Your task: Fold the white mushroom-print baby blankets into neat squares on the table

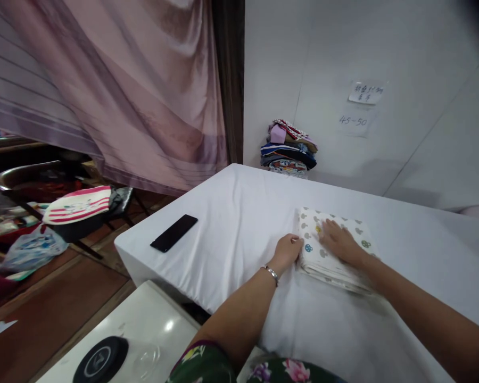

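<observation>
A folded white cloth (329, 268) printed with grey, blue, yellow and green mushroom shapes lies on the white-covered table. My right hand (339, 240) rests flat on top of it, fingers stretched out and a little apart. At the cloth's left edge, my left hand (287, 251) has its fingers curled together on the fabric, the fingertips partly hidden. A silver bracelet (270, 274) circles the left wrist. Several layers show along the cloth's near side.
A black phone (174, 233) lies on the table (227, 213) to the left. Behind the table's far edge rises a stack of folded clothes (289, 149) by the wall. A white surface with a round black object (100, 360) stands lower left, beyond it a chair (27, 183).
</observation>
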Action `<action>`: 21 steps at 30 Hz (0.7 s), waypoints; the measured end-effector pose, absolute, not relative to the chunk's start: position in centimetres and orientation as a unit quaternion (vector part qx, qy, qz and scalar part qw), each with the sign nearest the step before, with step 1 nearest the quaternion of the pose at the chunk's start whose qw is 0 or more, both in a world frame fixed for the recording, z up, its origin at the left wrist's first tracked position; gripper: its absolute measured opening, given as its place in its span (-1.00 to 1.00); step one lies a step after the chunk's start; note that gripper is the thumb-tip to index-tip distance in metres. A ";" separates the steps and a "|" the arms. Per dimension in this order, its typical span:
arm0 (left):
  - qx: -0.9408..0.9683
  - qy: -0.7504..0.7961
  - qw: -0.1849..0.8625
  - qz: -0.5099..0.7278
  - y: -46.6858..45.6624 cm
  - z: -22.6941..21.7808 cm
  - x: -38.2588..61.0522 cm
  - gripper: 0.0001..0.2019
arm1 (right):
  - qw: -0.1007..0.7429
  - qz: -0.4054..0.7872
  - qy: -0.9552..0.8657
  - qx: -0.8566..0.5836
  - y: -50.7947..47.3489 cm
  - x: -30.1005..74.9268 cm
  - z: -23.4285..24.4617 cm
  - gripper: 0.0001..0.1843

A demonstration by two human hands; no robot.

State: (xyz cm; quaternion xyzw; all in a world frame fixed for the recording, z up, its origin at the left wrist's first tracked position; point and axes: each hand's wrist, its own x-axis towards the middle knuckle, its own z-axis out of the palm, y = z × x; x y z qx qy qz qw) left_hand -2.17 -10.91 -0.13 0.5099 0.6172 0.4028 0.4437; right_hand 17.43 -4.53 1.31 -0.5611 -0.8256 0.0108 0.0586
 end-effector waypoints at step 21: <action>0.610 0.616 0.329 0.374 -12.5 0.4 -1.8 -0.51 | 0.090 -0.021 -0.819 -0.567 1.9 11.5 1.1 -0.43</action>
